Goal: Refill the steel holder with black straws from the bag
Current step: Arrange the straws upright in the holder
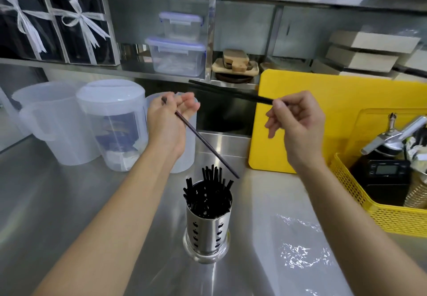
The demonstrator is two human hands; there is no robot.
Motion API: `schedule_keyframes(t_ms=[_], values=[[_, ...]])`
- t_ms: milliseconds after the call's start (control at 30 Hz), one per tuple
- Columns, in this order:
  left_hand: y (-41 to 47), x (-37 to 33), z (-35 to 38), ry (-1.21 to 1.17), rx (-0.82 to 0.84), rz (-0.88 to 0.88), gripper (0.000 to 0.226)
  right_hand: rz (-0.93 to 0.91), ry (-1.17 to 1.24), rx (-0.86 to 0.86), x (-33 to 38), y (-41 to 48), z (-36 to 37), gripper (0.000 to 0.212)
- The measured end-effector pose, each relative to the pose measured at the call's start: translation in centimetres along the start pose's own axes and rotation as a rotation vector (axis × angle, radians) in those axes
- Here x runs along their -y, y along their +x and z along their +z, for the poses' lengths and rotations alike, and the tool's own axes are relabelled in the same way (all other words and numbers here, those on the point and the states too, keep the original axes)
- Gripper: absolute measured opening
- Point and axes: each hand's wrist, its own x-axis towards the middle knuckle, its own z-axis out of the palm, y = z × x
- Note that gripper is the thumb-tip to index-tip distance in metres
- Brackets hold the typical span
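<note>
The perforated steel holder point(206, 228) stands on the steel counter near me, with several black straws point(209, 188) upright inside it. My left hand point(167, 124) is raised above and behind the holder and grips one black straw point(208, 144) that slants down to the right, its lower tip just above the holder's right rim. My right hand point(298, 122) is raised at the same height and pinches a few black straws point(227, 91) that point up and to the left. A clear plastic bag point(298, 247) lies flat on the counter to the right of the holder.
Three translucent plastic jugs point(113, 124) stand at the back left. A yellow cutting board point(335, 111) leans against the shelf at the right. A yellow basket point(379, 205) with a scale and a dispenser sits at the far right. Shelves with lidded containers point(178, 58) run behind.
</note>
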Motion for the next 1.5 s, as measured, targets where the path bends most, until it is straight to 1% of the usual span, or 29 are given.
schedule_keyframes(t_ms=[100, 167, 333, 467, 533, 600, 667, 733, 867, 967, 1033, 1133, 1300, 1400, 1500], values=[[-0.7, 0.1, -0.1, -0.158, -0.022, -0.160, 0.024, 0.102, 0.049, 0.029, -1.4, -1.8, 0.6, 0.014], [-1.1, 0.3, -0.3, -0.225, -0.054, -0.226, 0.023, 0.155, 0.053, 0.067, -2.3, -3.0, 1.0, 0.017], [-0.3, 1.3, -1.6, -0.236, -0.141, -0.347, 0.016, 0.236, 0.043, 0.109, -3.0, -4.6, 1.4, 0.017], [0.4, 1.8, -2.5, -0.215, -0.232, -0.385, 0.017, 0.328, 0.088, 0.160, -3.4, -4.6, 0.5, 0.020], [0.7, 2.0, -2.9, -0.189, -0.258, -0.393, 0.020, 0.377, 0.106, 0.170, -3.8, -4.7, 0.2, 0.024], [0.7, 2.3, -3.0, -0.193, -0.260, -0.398, 0.022, 0.415, 0.128, 0.186, -4.2, -4.8, -0.1, 0.022], [0.4, 2.4, -2.9, -0.197, -0.262, -0.395, 0.019, 0.439, 0.152, 0.190, -4.6, -4.8, -0.3, 0.018], [0.1, 2.3, -2.7, -0.165, -0.250, -0.373, 0.014, 0.452, 0.156, 0.152, -5.0, -4.9, -0.5, 0.018], [-0.2, 2.4, -2.4, -0.016, -0.237, -0.243, 0.015, 0.472, 0.169, 0.074, -5.5, -4.7, -1.2, 0.019], [0.2, 2.8, -2.9, 0.074, -0.241, -0.154, 0.023, 0.486, 0.173, 0.045, -5.7, -4.7, -1.6, 0.016], [0.4, 2.9, -3.1, 0.056, -0.231, -0.142, 0.026, 0.499, 0.184, 0.015, -5.8, -4.8, -1.7, 0.016], [0.0, 3.3, -2.6, -0.044, -0.189, -0.182, 0.016, 0.527, 0.225, -0.012, -6.1, -5.0, -1.6, 0.020], [-0.9, 4.5, -2.1, -0.213, -0.169, -0.266, 0.016, 0.577, 0.206, 0.028, -6.4, -5.5, -0.9, 0.024], [-1.0, 5.0, -2.4, -0.272, -0.117, -0.286, 0.028, 0.611, 0.140, 0.061, -6.6, -5.8, -0.9, 0.026], [-1.3, 5.2, -2.6, -0.223, -0.015, -0.278, 0.030, 0.632, 0.135, 0.093, -6.9, -6.0, -1.1, 0.023]])
